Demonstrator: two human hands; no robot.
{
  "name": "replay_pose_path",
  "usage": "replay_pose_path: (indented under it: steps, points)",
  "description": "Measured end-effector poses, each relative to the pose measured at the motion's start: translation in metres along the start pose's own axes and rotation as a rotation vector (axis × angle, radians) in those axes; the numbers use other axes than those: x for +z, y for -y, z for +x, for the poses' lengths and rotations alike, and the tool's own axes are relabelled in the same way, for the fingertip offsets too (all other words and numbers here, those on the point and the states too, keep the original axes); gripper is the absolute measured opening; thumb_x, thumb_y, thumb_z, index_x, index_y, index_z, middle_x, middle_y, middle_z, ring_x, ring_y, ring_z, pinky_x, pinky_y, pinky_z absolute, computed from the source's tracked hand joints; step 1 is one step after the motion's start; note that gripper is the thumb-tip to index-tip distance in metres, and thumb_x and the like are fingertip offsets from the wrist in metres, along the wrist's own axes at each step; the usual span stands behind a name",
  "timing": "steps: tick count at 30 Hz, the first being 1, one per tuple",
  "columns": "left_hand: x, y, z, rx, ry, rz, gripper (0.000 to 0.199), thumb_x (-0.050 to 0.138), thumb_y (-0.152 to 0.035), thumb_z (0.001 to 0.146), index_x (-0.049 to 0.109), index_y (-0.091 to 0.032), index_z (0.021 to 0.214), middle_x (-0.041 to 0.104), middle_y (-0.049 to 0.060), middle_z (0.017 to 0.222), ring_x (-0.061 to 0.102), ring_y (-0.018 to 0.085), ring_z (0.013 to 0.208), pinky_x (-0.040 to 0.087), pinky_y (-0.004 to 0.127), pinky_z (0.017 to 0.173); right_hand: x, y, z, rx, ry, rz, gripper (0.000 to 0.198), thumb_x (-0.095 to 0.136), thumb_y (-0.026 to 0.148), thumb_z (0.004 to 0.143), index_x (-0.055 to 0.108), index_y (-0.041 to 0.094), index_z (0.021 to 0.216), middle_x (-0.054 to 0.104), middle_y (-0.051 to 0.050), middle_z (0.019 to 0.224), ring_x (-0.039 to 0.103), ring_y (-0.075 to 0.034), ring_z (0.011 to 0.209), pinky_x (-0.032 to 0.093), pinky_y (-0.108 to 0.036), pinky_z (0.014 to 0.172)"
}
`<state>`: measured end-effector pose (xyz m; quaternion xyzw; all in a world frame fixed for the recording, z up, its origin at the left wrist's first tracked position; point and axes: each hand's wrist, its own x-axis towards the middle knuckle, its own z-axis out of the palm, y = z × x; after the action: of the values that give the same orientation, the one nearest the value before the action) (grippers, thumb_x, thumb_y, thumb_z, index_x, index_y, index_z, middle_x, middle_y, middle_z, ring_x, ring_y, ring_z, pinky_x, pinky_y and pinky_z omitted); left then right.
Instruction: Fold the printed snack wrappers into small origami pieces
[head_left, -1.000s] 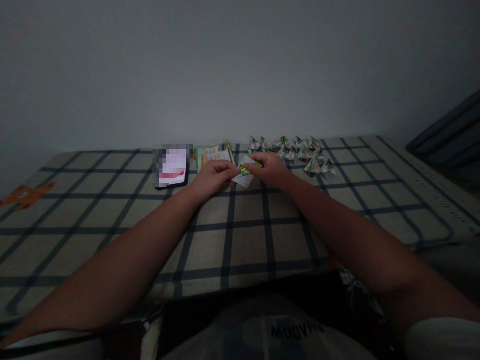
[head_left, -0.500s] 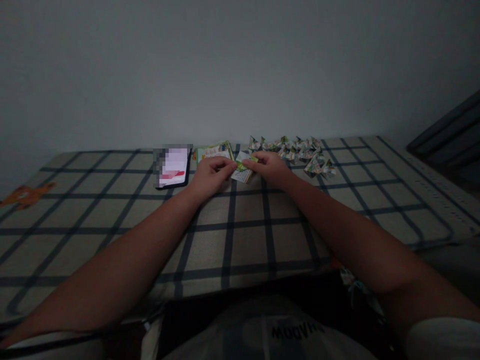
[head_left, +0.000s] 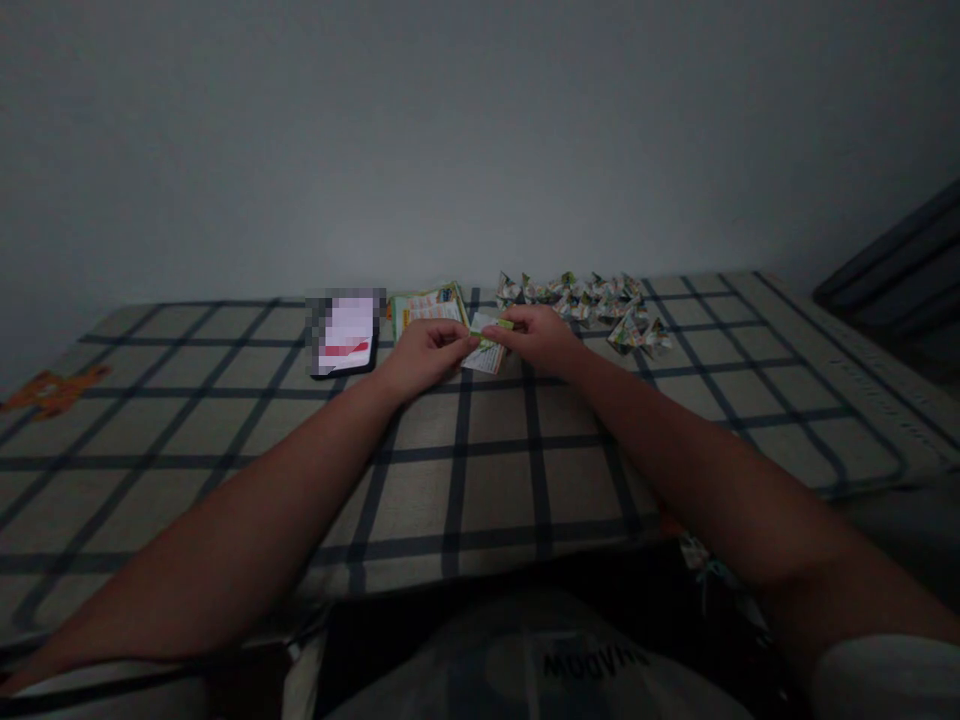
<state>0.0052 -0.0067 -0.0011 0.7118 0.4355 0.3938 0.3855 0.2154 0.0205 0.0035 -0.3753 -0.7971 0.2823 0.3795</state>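
Observation:
A small piece of folded printed paper (head_left: 486,356), white and green, is held between my two hands above the checked cloth. My left hand (head_left: 429,350) pinches its left edge between thumb and fingers. At its upper right, my right hand (head_left: 536,335) grips the paper with the thumb on top. The fingertips cover part of the folds. Just behind my left hand lies a stack of printed paper sheets (head_left: 427,305) with green borders. Several folded paper pieces (head_left: 581,298) with pointed tips stand in a group beyond and to the right of my right hand.
A phone (head_left: 349,335) with a lit screen, partly blurred out, lies left of the paper stack. The checked tablecloth (head_left: 495,480) covers the surface, which meets a plain wall (head_left: 480,150) at the back. An orange figure (head_left: 56,390) shows at the far left.
Both hands have shifted slightly, and the held paper sits a little lower and more tilted. Less of its green part shows. The phone, stack and folded pieces stay where they were.

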Motion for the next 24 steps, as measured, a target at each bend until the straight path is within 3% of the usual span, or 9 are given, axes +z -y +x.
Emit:
replay_pose_path:
  steps: [7,13,17,24]
  points:
    - [-0.0023,-0.0028,0.001,0.07,-0.118,0.026,0.034,0.071,-0.047,0.082,0.064,-0.018,0.066,0.057,-0.001,0.057,0.049,0.011,0.054,0.036,0.026,0.055,-0.001,0.0042,-0.002,0.11,0.042,0.206,0.058,0.064,0.075,0.078,0.057,0.018,0.066,0.055,0.0,0.062,0.048,-0.012,0.061,0.036,-0.027,0.06]
    - [-0.0004,-0.0016,0.0012,0.025,-0.097,-0.041,0.04,0.074,-0.056,0.08,0.07,-0.017,0.071,0.062,0.001,0.059,0.053,0.012,0.054,0.042,0.025,0.055,-0.0039,0.004,-0.0009,0.064,0.004,0.143,0.058,0.066,0.072,0.078,0.047,0.021,0.061,0.04,0.006,0.056,0.033,-0.009,0.056,0.028,-0.026,0.055]
    - [0.0021,0.0002,0.0008,-0.043,-0.051,-0.132,0.044,0.078,-0.059,0.075,0.069,-0.017,0.072,0.064,0.001,0.061,0.056,0.011,0.053,0.045,0.024,0.054,-0.0036,-0.0011,0.0001,0.034,0.004,0.127,0.052,0.065,0.066,0.081,0.046,0.021,0.063,0.038,0.006,0.058,0.032,-0.009,0.057,0.025,-0.026,0.056]
    - [0.0004,-0.0015,0.0014,-0.011,-0.051,-0.021,0.041,0.078,-0.052,0.078,0.061,-0.018,0.062,0.06,0.0,0.055,0.051,0.01,0.05,0.037,0.023,0.051,-0.0002,-0.0004,0.0005,0.03,-0.021,0.076,0.056,0.066,0.068,0.079,0.042,0.021,0.06,0.033,0.007,0.057,0.029,-0.009,0.058,0.022,-0.027,0.056]
